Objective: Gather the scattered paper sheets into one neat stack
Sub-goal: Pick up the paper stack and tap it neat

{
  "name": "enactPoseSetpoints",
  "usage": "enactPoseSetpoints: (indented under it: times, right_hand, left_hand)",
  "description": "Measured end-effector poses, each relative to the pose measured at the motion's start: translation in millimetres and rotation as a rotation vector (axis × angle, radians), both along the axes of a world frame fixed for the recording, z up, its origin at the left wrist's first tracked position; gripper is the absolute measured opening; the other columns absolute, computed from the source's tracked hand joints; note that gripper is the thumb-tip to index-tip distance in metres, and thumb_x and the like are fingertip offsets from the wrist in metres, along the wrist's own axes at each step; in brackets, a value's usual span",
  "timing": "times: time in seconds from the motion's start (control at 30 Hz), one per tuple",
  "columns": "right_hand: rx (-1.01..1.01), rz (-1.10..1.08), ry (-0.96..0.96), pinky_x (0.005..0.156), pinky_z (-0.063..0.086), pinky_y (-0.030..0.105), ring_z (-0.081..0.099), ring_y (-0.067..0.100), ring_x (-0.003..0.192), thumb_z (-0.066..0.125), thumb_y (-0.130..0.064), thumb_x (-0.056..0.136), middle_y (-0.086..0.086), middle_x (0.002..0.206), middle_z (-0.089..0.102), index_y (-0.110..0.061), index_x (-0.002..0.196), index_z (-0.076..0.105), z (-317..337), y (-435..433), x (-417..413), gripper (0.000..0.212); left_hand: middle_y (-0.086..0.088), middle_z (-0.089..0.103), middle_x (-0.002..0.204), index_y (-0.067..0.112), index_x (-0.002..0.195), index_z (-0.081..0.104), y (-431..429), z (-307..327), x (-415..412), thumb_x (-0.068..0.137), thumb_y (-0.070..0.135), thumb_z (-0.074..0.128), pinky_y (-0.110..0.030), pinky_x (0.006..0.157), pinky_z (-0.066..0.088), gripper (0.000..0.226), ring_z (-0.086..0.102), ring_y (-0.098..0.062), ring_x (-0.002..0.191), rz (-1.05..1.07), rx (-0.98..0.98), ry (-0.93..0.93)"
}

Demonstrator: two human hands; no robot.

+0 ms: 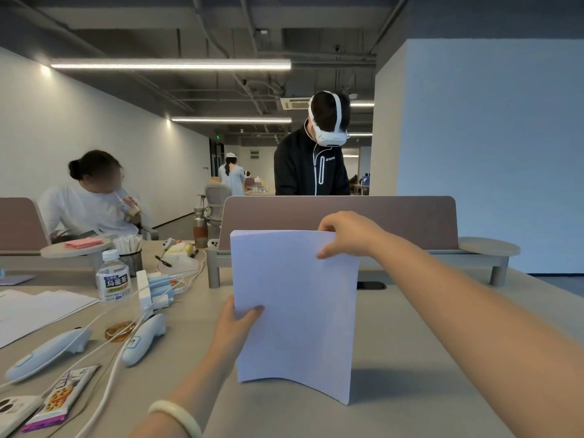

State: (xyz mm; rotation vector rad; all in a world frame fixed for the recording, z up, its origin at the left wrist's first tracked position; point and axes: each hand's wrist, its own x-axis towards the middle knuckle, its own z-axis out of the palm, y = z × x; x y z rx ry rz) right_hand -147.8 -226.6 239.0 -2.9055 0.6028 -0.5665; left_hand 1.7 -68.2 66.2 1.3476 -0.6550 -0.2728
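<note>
A stack of white paper sheets (297, 314) stands upright on its bottom edge on the grey table (426, 358), slightly bowed at the lower right corner. My left hand (235, 327) grips the stack's left edge about halfway up, thumb on the front. My right hand (350, 233) pinches the top right corner. More white sheets (41, 308) lie flat at the far left of the table.
Left of the stack lie two white controllers (143, 339), cables, a tea bottle (113, 278), a snack packet (60, 398) and an amber dish (118, 330). A padded divider (395, 216) stands behind. Two persons are beyond the table, one seated left, one standing with a headset.
</note>
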Motion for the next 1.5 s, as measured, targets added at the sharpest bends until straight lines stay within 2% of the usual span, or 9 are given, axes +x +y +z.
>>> enactPoseSetpoints:
  times: [0.07,0.2,0.4,0.53,0.67,0.9,1.17,1.27,1.5]
  right_hand:
    - [0.211,-0.015,-0.215,0.083,0.047,0.031,0.052,0.012,0.101,0.077,-0.035,0.073,-0.011,0.106,0.056,-0.023,0.104,0.058,-12.7,-8.0,-4.7,0.038]
    - [0.928,0.125,-0.668,0.07,0.049,0.023,0.062,0.013,0.097,0.076,-0.027,0.077,-0.003,0.115,0.063,-0.016,0.118,0.052,-64.8,-18.0,-18.3,0.049]
    - [1.222,0.046,-0.682,0.081,0.057,0.039,0.072,0.021,0.089,0.068,-0.015,0.084,0.004,0.102,0.073,-0.011,0.112,0.062,-170.3,-3.4,-3.4,0.029]
    - [1.17,0.043,-0.802,0.07,0.057,0.032,0.07,0.019,0.081,0.065,-0.012,0.086,0.003,0.096,0.072,-0.021,0.093,0.064,-162.3,0.2,0.1,0.012]
    - [1.158,0.022,-0.793,0.059,0.054,0.023,0.07,0.016,0.08,0.067,-0.016,0.085,0.001,0.095,0.072,-0.016,0.102,0.064,-158.8,1.2,-2.8,0.017]
    - [1.182,-0.005,-0.85,0.057,0.054,0.022,0.071,0.016,0.077,0.067,-0.016,0.085,-0.001,0.091,0.072,-0.017,0.097,0.063,-166.6,-2.3,-5.2,0.013]
    - [1.143,-0.009,-0.701,0.07,0.055,0.027,0.069,0.015,0.089,0.07,-0.014,0.082,0.0,0.102,0.071,-0.02,0.108,0.061,-197.6,-3.0,-8.3,0.028]
    - [1.101,-0.024,-0.617,0.075,0.054,0.028,0.068,0.015,0.093,0.067,-0.027,0.071,0.002,0.106,0.07,-0.026,0.101,0.061,-218.3,0.4,-12.6,0.031]
    - [0.893,-0.105,-0.557,0.068,0.047,0.027,0.061,0.022,0.089,0.06,-0.008,0.088,0.006,0.104,0.064,-0.013,0.104,0.055,-180.7,-17.5,-12.0,0.018]
  left_hand:
    - [0.002,0.066,0.11,0.021,0.119,0.052,-2.0,-2.9,-1.9,0.087,0.013,0.064,-0.017,0.06,0.051,0.035,0.066,-0.01,0.091,-0.011,-0.009,0.02]
    - [0.0,0.065,0.112,0.021,0.121,0.05,-4.9,-6.8,-1.4,0.088,0.017,0.064,-0.026,0.066,0.053,0.036,0.067,-0.015,0.095,-0.016,-0.013,0.034]
    - [0.0,0.068,0.108,0.023,0.115,0.053,-5.0,-23.1,-5.9,0.091,0.014,0.059,-0.023,0.064,0.053,0.027,0.068,-0.013,0.092,-0.015,-0.026,0.061]
    - [0.0,0.066,0.111,0.023,0.116,0.05,-8.2,-20.5,-7.9,0.092,0.014,0.057,-0.028,0.071,0.052,0.027,0.065,-0.015,0.097,0.023,-0.052,0.039]
    - [0.001,0.066,0.109,0.02,0.117,0.049,-8.6,-23.1,-8.4,0.092,0.012,0.057,-0.027,0.07,0.052,0.027,0.066,-0.015,0.097,0.033,-0.055,0.046]
    - [-0.001,0.064,0.11,0.018,0.118,0.047,-14.3,-25.0,-10.4,0.093,0.017,0.056,-0.034,0.077,0.053,0.026,0.064,-0.019,0.1,0.04,-0.001,0.044]
    - [-0.008,0.061,0.116,0.01,0.122,0.044,-14.2,-37.6,-12.6,0.093,0.011,0.054,-0.026,0.07,0.051,0.031,0.063,-0.018,0.099,0.04,-0.005,0.061]
    - [-0.011,0.06,0.117,0.008,0.12,0.044,-14.1,-42.6,-14.0,0.093,0.011,0.054,-0.028,0.07,0.051,0.028,0.063,-0.021,0.101,0.051,-0.009,0.097]
    - [-0.011,0.059,0.122,0.013,0.12,0.044,-9.3,-34.5,-8.4,0.088,0.009,0.062,-0.027,0.073,0.049,0.037,0.061,-0.016,0.098,0.07,-0.012,0.098]
